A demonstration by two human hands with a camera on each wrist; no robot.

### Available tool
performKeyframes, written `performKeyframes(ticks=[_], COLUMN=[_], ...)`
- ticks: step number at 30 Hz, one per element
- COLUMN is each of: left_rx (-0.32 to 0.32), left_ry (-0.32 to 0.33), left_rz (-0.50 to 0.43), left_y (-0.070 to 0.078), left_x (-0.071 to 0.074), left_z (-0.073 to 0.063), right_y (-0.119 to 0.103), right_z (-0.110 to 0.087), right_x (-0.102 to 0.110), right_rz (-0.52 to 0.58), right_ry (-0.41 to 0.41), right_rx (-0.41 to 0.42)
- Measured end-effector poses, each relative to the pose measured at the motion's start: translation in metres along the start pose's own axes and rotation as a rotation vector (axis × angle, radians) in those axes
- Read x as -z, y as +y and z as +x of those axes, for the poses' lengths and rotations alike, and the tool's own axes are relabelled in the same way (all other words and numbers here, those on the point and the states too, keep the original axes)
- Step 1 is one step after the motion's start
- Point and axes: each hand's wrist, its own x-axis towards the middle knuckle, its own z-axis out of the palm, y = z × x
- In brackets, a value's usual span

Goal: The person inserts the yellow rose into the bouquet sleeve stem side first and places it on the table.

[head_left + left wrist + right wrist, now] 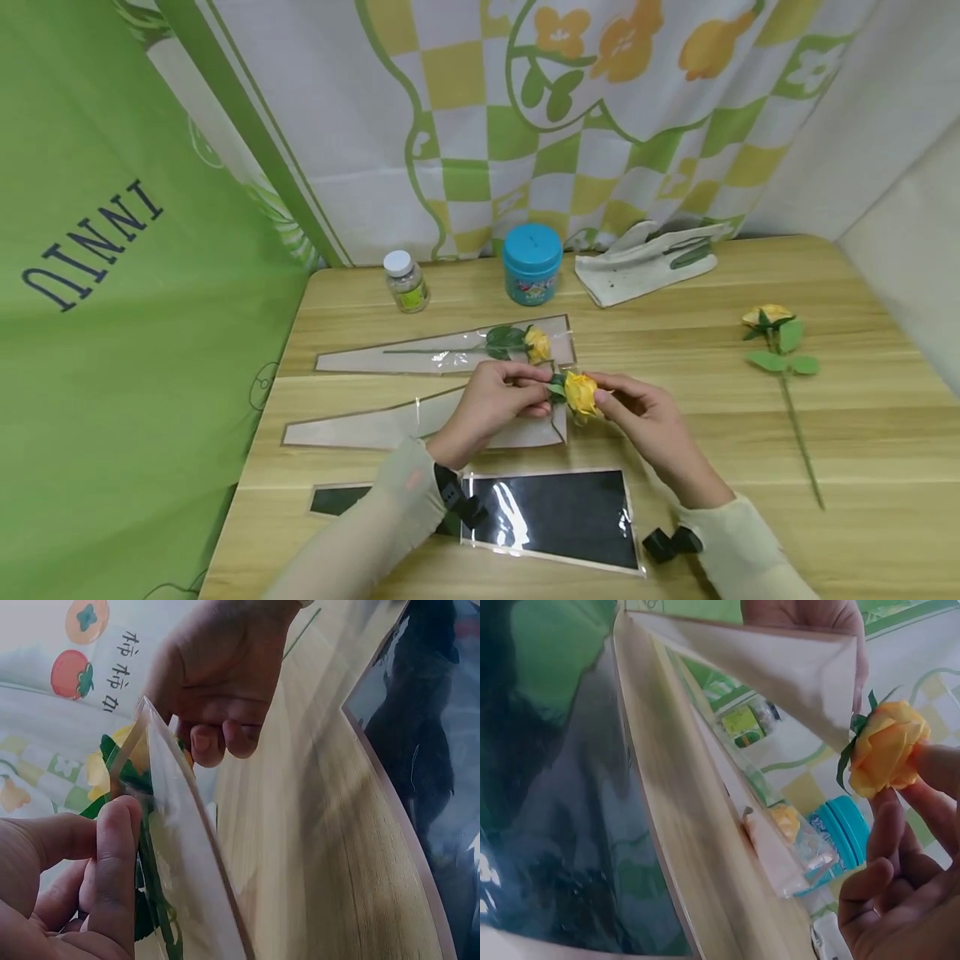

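Note:
A yellow artificial rose (pixel 581 393) lies partly inside a clear, pale flower sleeve (pixel 337 432), its bloom at the wide mouth. My right hand (pixel 651 421) holds the bloom between thumb and fingers, plainest in the right wrist view, where the rose (pixel 885 750) faces the fingertips. With thumb and fingertips my left hand (pixel 491 402) pinches the mouth of the sleeve just below the bloom. Green stem and leaves show through the film of the sleeve (pixel 187 840) in the left wrist view. Part of the sleeve is hidden behind the left hand.
Behind lies another sleeve (pixel 352 360) with a yellow rose (pixel 537 343) in it. Black sleeves (pixel 555 512) lie in front. At right is a loose rose (pixel 787 400). A small bottle (pixel 407 283), blue tub (pixel 532 265) and white gloves (pixel 645 262) line the back edge.

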Motion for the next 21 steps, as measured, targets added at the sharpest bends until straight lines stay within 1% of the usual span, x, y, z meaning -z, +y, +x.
performKeyframes(ticks=[4, 7, 12, 16, 21], left_rx=[-0.005, -0.012, -0.037, -0.039, -0.025], left_ry=[-0.037, -0.048, -0.055, -0.071, -0.128], left_rz=[0.011, 0.028, 0.042, 0.033, 0.064], left_y=[-0.002, -0.001, 0.003, 0.005, 0.003], left_x=[-0.005, -0.009, -0.013, -0.015, -0.019], left_z=[0.002, 0.002, 0.002, 0.002, 0.002], right_y=[-0.004, -0.008, -0.009, -0.009, -0.014], right_z=[-0.005, -0.006, -0.010, -0.015, -0.019], right_x=[0.001, 0.000, 0.001, 0.003, 0.003], right_rz=[-0.001, -0.023, -0.084, -0.132, -0.210], right_ry=[0.091, 0.132, 0.127, 0.141, 0.161], right_rx=[-0.031, -0.038, -0.058, -0.077, -0.070])
